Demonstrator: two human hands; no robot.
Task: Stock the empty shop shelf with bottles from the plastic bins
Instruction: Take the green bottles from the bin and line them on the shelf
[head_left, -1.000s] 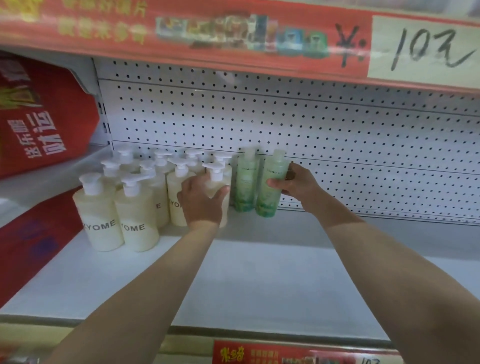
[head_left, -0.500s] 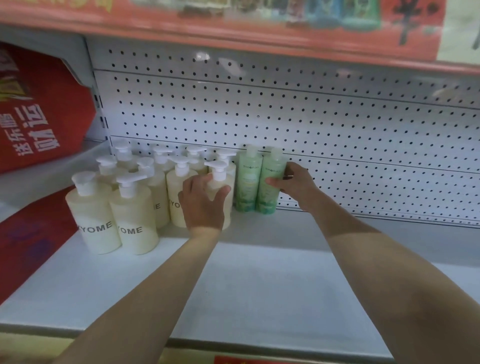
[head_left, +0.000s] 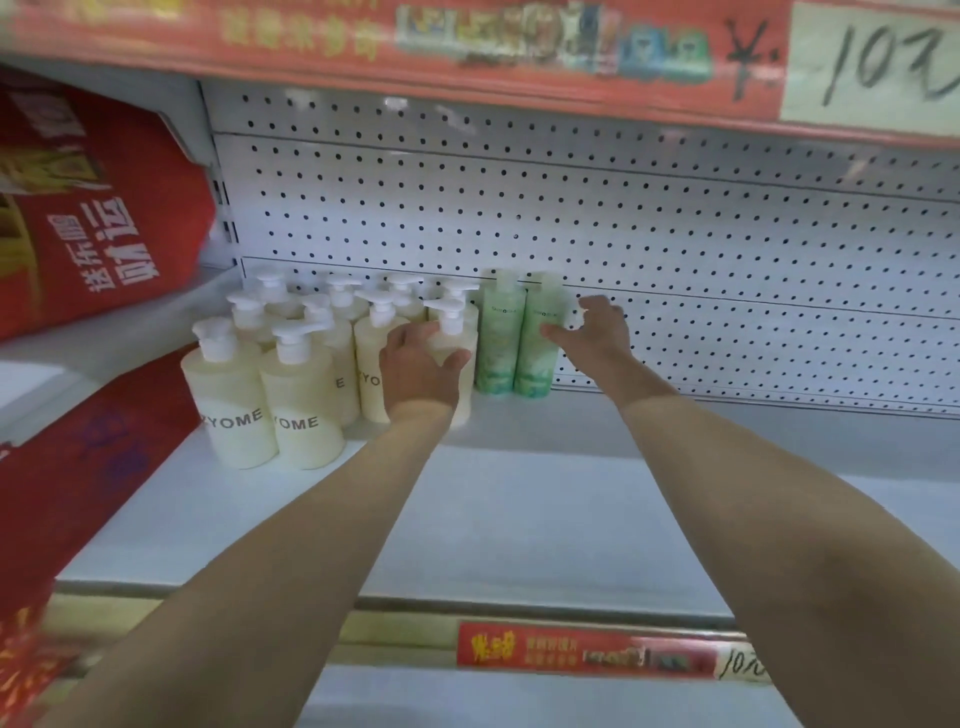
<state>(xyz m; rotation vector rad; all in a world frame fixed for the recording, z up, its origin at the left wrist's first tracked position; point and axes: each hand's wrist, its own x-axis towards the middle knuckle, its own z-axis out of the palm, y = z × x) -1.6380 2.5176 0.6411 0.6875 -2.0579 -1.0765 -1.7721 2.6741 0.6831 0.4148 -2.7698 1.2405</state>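
1. Since a moment ago, the right hand (head_left: 597, 332) has loosened on the right green bottle (head_left: 537, 343). Before, it wrapped around the bottle; now the fingers are spread open and only the thumb seems to touch the side.
2. The left hand (head_left: 421, 366) has stayed put. It is cupped around a cream pump bottle (head_left: 457, 358), holding it at the right end of the cream group.
3. Both green bottles stand at the back of the white shelf (head_left: 519, 519), touching the pegboard wall (head_left: 675, 234). The left green bottle (head_left: 498, 332) is right beside the other one.
4. What could go wrong: the green bottles are tall and thin (easy to tip). If the open hand bumps one while pulling away, it could fall and knock its neighbor.
5. The pump heads stick out, so the left hand could catch one and nudge the row.
6. Each bottle's long side runs up and down, cap on top. The cream pump spouts point mostly right.
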